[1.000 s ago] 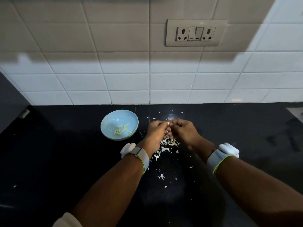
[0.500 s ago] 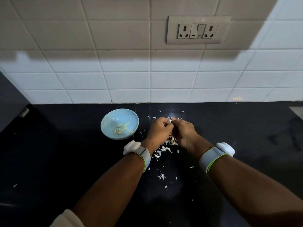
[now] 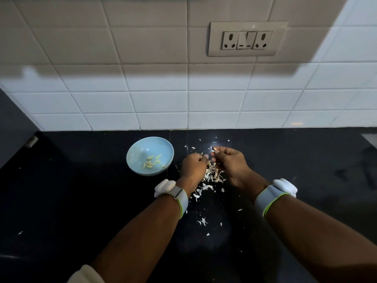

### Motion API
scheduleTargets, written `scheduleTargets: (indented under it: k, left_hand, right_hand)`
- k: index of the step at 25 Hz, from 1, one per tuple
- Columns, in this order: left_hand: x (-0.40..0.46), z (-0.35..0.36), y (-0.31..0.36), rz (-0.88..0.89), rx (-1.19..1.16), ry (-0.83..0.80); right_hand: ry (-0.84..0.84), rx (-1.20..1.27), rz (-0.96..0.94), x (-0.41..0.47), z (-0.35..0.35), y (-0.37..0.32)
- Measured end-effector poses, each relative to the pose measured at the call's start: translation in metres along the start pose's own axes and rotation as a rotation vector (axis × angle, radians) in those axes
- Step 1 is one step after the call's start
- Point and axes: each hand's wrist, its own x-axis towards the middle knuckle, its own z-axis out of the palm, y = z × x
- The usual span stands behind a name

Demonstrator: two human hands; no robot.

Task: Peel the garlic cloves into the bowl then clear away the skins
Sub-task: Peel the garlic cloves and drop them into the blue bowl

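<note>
A light blue bowl stands on the black counter and holds several peeled garlic cloves. Just right of it, my left hand and my right hand meet over a heap of white garlic skins. My right hand pinches a small garlic clove at its fingertips. My left hand's fingers are curled close beside it; what they hold is hidden. Loose skin flakes lie scattered nearer to me.
A white tiled wall with a socket plate rises behind the counter. A dark cabinet side stands at the left. Both wrists wear white bands.
My hands have drawn slightly apart, and the right hand has lifted the clove a little toward the wall. The bowl has not moved.
</note>
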Motion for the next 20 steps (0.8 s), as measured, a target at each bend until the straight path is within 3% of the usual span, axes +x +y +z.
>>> scheduleTargets:
  k: [3, 6, 11, 14, 20]
  left_hand:
    - [-0.002, 0.0, 0.002, -0.042, 0.002, -0.015]
    - [-0.002, 0.0, 0.003, -0.038, 0.003, 0.068]
    - [-0.005, -0.001, 0.016, -0.143, -0.378, -0.03]
    - [-0.007, 0.001, 0.02, -0.188, -0.468, -0.095]
    - [-0.009, -0.001, 0.026, -0.301, -0.62, -0.177]
  right_hand:
    - [-0.002, -0.115, -0.058, 0.001, -0.003, 0.003]
    - [0.03, -0.245, -0.144, 0.0, -0.007, 0.005]
    - [0.079, -0.546, -0.312, 0.001, -0.015, 0.007]
    - [0.07, -0.687, -0.412, -0.001, -0.016, 0.005]
    - [0.067, -0.632, -0.446, -0.004, -0.016, 0.001]
